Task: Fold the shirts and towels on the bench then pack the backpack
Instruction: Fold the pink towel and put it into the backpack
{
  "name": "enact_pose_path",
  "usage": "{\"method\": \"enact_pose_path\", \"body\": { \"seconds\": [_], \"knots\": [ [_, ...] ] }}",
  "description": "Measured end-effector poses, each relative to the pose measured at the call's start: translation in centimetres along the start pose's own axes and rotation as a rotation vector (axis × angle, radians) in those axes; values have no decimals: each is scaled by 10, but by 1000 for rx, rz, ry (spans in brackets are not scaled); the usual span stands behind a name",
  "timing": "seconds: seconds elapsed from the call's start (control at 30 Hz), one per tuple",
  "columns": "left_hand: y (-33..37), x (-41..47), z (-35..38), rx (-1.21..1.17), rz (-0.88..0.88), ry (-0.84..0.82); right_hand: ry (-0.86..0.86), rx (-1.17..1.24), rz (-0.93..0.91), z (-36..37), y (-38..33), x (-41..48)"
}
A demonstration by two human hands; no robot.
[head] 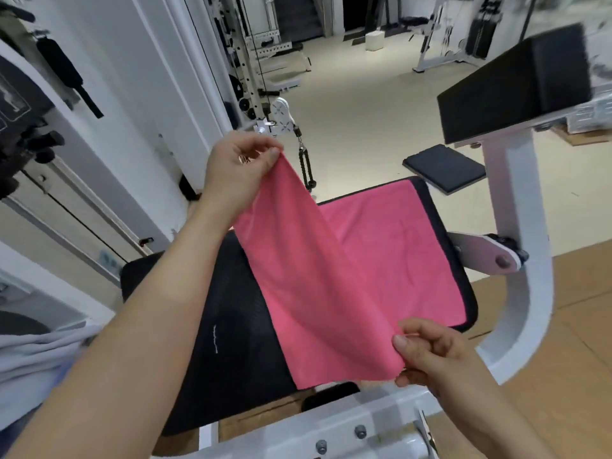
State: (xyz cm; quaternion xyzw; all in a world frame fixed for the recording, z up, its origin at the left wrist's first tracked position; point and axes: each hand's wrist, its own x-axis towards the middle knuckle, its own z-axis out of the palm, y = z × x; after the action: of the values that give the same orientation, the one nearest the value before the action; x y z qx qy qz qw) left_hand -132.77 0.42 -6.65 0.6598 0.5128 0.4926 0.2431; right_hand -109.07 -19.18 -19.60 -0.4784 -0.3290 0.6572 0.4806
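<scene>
Closest, low on the left: a bit of grey cloth at the edge, too little seen to tell what. Right beside it, the bare left arm, stretched up and away. Behind that, white machine posts with black handles.

Next, black mesh cloth with a tiny white mark, spread flat on the left half of the desk. Just in front, a white bar with grey bolts.

Up above, left hand, grip pinching the far corner of the pink towel between thumb and fingers, holding it high. Just right of that hand, a black cable handle, hanging down behind the towel, not touching.

Towel half up, half down: right part flat on the desk, left part lifted over the mesh cloth and hiding some of it.

Lower right, right hand, grip pinching the near corner, thumb on top, fingers curled under.

Far right, a bent white frame beside the desk, with a big black pad on top. Past the desk, a small flat black pad. Wood floor at the edge.
</scene>
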Motion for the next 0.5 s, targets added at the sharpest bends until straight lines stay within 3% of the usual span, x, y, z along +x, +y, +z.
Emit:
{"method": "enact_pose_path", "body": {
  "seconds": [0.23, 0.37, 0.5],
  "knots": [
    [10, 38, 122, 60, 118, -215, 393, 23, -53, -70, 16, 26],
    [-5, 57, 181, 208, 190, -311, 629, -215, -127, -99, 37, 49],
    [-32, 68, 226, 415, 226, -454, 710, -322, -45, -111, 50, 76]
  ]
}}
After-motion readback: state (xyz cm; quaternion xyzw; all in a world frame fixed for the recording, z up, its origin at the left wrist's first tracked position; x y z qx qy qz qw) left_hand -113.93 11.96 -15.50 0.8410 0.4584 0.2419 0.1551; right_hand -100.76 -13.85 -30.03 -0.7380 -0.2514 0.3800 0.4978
